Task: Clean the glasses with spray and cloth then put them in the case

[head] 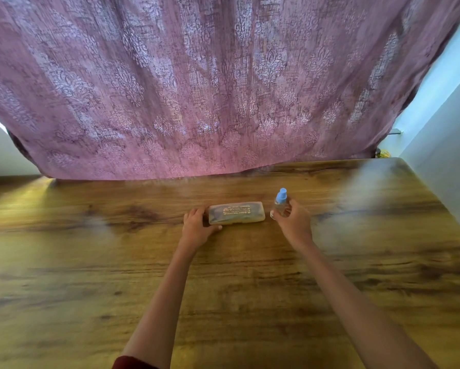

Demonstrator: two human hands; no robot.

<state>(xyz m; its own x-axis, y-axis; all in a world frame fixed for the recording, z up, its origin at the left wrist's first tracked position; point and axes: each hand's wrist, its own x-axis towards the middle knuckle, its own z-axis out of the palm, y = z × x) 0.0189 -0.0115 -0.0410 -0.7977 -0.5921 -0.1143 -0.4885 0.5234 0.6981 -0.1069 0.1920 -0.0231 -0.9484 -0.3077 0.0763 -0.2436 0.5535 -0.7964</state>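
A translucent glasses case (237,213) with gold lettering lies closed on the wooden table (90,262), dark glasses dimly visible inside. My left hand (197,226) grips the case's left end, fingers over its top edge and thumb along its front. To the right stands a small clear spray bottle (279,203) with a blue cap. My right hand (294,221) holds the bottle's body between fingers and thumb. No cloth is in view.
A mauve patterned curtain (197,89) hangs down to the table's far edge. A pale wall (444,169) runs close along the table's right side. The table top stretches wide toward me and to the left.
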